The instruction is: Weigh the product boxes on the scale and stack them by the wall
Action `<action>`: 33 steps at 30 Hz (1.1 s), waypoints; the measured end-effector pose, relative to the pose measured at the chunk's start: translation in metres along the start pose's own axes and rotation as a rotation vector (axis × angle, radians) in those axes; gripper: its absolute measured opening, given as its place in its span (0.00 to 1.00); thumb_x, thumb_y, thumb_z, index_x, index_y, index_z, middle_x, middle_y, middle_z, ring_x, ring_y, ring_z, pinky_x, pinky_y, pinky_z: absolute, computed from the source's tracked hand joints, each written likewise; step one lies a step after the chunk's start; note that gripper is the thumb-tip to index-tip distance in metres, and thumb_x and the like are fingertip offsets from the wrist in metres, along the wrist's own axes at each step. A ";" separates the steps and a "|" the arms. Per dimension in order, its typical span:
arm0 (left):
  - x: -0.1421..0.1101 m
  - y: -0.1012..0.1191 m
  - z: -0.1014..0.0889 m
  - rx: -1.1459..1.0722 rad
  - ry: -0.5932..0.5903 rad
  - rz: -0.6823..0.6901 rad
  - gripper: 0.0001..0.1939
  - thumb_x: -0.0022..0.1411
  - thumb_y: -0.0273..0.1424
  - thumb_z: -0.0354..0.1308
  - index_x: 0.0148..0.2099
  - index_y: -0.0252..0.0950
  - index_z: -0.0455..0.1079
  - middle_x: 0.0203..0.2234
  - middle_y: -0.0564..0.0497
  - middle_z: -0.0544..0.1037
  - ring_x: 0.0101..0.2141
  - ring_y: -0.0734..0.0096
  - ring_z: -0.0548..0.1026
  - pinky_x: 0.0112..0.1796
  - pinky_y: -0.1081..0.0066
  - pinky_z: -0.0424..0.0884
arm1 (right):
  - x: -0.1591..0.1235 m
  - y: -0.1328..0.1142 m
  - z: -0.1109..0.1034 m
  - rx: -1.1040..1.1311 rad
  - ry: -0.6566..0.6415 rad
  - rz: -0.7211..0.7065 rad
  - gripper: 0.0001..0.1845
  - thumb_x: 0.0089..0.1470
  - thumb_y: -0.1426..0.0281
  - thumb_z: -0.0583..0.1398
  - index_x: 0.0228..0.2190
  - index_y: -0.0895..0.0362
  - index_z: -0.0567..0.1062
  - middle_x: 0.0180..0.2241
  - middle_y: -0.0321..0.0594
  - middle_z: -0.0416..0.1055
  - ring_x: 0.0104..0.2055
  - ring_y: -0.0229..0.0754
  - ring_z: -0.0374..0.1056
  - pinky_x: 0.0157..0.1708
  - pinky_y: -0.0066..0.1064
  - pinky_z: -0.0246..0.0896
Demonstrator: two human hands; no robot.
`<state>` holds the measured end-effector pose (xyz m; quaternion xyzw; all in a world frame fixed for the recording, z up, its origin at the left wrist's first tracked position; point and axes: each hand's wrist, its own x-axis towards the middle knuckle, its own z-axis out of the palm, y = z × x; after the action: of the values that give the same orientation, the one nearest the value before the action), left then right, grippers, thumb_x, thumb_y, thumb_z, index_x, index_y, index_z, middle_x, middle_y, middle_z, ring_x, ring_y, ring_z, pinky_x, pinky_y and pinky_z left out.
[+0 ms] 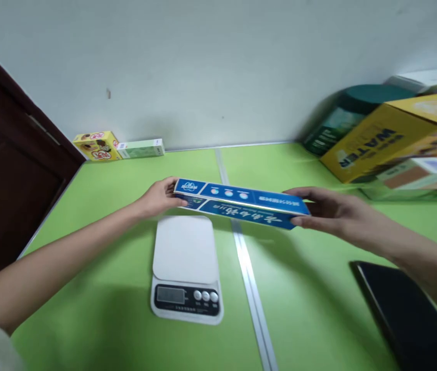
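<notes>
A long blue toothpaste box (241,202) with white lettering hangs above the green table, slightly tilted down toward the right. My left hand (160,198) pinches its left end, and my right hand (326,210) grips its right end between thumb and fingers. Just below the box's left part lies a white kitchen scale (186,252) with a bare platform. The scale's grey display (171,294) shows no readable digits, and round silver buttons sit beside it.
Against the wall at back left stand a yellow box (97,146) and a pale green box (141,148). A yellow carton (380,139), a dark green container (342,116) and other boxes crowd the right. A black flat object (411,314) lies front right. A metal strip (247,268) crosses the table.
</notes>
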<state>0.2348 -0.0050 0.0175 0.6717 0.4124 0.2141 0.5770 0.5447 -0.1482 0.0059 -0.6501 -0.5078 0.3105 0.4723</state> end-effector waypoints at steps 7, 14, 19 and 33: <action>-0.006 -0.060 -0.110 -0.120 0.298 0.008 0.32 0.34 0.25 0.68 0.46 0.32 0.69 0.45 0.46 0.77 0.49 0.57 0.73 0.55 0.58 0.63 | 0.072 -0.028 0.121 -0.128 -0.449 0.063 0.31 0.44 0.53 0.64 0.47 0.55 0.68 0.38 0.44 0.73 0.40 0.50 0.71 0.42 0.43 0.69; 0.041 -0.101 -0.177 -0.040 0.557 0.011 0.28 0.38 0.18 0.58 0.46 0.34 0.70 0.38 0.51 0.78 0.44 0.63 0.74 0.52 0.62 0.65 | 0.140 -0.038 0.214 -0.266 -0.361 0.016 0.26 0.47 0.66 0.61 0.49 0.57 0.66 0.39 0.44 0.71 0.36 0.46 0.69 0.37 0.42 0.69; 0.072 -0.123 -0.198 0.126 0.717 0.057 0.29 0.42 0.18 0.54 0.50 0.33 0.68 0.43 0.47 0.75 0.46 0.61 0.73 0.53 0.61 0.64 | 0.173 -0.039 0.239 -0.287 -0.351 0.003 0.25 0.47 0.66 0.62 0.47 0.58 0.69 0.38 0.45 0.72 0.38 0.48 0.70 0.40 0.45 0.69; 0.057 -0.112 -0.145 1.073 0.499 0.407 0.25 0.60 0.23 0.50 0.60 0.39 0.59 0.57 0.44 0.64 0.60 0.51 0.56 0.58 0.48 0.59 | 0.258 -0.084 0.307 -1.101 -0.303 -0.448 0.19 0.48 0.73 0.63 0.44 0.64 0.73 0.49 0.55 0.68 0.53 0.60 0.60 0.46 0.47 0.61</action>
<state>0.1219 0.1265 -0.0652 0.8628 0.4486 0.2333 -0.0069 0.3183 0.1929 -0.0071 -0.6245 -0.7796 -0.0152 0.0435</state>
